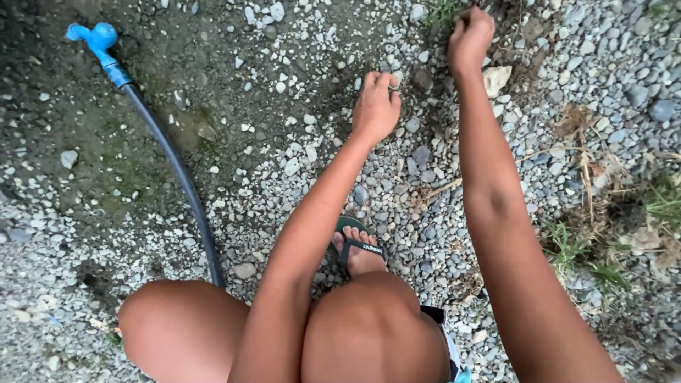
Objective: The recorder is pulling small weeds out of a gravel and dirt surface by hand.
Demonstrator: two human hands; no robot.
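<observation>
I am squatting over gravel ground (pixel 284 163) with both arms stretched forward. My right hand (pixel 469 35) is farthest out, closed in a fist on a small tuft of green weed (pixel 443 10) at the top edge. My left hand (pixel 376 106) is lower and to the left, close to the stones. Its fingers are curled, with thumb and fingertips pinched on what looks like a small pale pebble (pixel 394 81). A larger pale stone (pixel 496 78) lies just right of my right wrist.
A black pipe (pixel 177 170) with a blue tap (pixel 99 37) at its end runs across damp dark soil on the left. My foot in a green flip-flop (pixel 358 248) rests on the gravel between my knees. Dry stalks and grass (pixel 589 170) lie at the right.
</observation>
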